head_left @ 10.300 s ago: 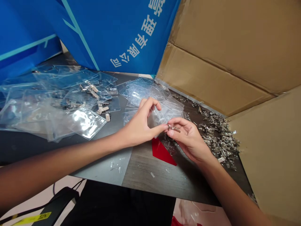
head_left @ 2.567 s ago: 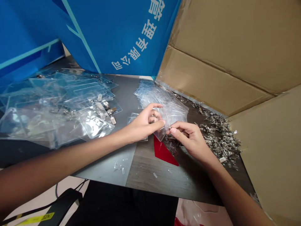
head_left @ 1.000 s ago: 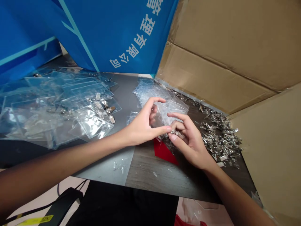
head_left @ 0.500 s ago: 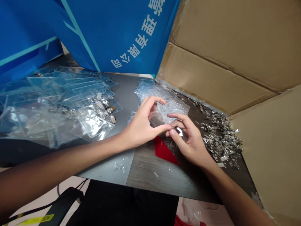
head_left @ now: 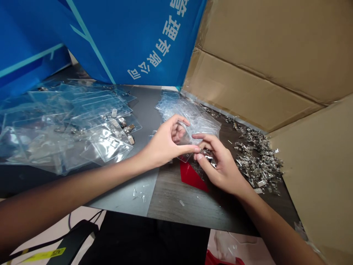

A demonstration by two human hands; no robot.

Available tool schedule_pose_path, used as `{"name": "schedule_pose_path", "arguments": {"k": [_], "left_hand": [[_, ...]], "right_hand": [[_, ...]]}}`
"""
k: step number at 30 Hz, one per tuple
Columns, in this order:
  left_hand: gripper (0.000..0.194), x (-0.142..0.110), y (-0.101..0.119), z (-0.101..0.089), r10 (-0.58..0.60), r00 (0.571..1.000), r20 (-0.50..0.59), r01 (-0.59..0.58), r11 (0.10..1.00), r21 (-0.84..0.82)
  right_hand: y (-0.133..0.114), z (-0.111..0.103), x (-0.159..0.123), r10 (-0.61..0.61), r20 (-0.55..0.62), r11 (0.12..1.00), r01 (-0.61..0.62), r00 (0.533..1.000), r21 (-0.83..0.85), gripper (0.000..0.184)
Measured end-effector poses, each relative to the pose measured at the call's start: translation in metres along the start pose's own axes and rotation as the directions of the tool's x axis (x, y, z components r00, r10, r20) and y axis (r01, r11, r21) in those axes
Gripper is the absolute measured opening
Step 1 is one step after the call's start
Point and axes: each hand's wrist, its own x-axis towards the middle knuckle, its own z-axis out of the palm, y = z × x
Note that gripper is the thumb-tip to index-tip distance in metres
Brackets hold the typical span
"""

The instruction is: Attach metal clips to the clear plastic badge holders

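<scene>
My left hand (head_left: pixel 167 141) is closed around a clear plastic badge holder (head_left: pixel 184 155), whose corner with a small hole shows below the thumb. Its thumb reaches across to the fingertips of my right hand (head_left: pixel 220 163). Pinched in the right hand is a small shiny metal badge clip (head_left: pixel 210 159), partly hidden by the fingers. Both hands meet above the table, beside a pile of flat clear badge holders (head_left: pixel 176 105). Whether the clip is joined to the holder I cannot tell.
Badge holders with clips (head_left: pixel 82 125) spread over the left side. A heap of loose metal clips (head_left: pixel 259 162) lies at right, against cardboard (head_left: pixel 248 84). A blue printed panel (head_left: pixel 124 40) stands behind. A red piece (head_left: pixel 191 175) and tiny clear bits (head_left: pixel 140 193) lie near the front.
The badge holder's corner now shows below my left thumb, and the left fingers have curled in more. The right hand has shifted slightly, still pinching the clip.
</scene>
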Motion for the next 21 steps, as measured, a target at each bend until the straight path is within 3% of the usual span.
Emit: {"name": "schedule_pose_path", "arguments": {"k": [11, 21], "left_hand": [[0.045, -0.001, 0.012, -0.004, -0.103, 0.98, 0.168, 0.123, 0.986, -0.113], [0.028, -0.002, 0.015, -0.002, -0.062, 0.991, 0.115, 0.066, 0.997, -0.03]], "right_hand": [[0.005, -0.001, 0.003, -0.084, -0.017, 0.992, 0.086, 0.996, 0.088, 0.038], [0.006, -0.003, 0.002, -0.084, -0.033, 0.994, 0.086, 0.996, 0.07, 0.044]]}}
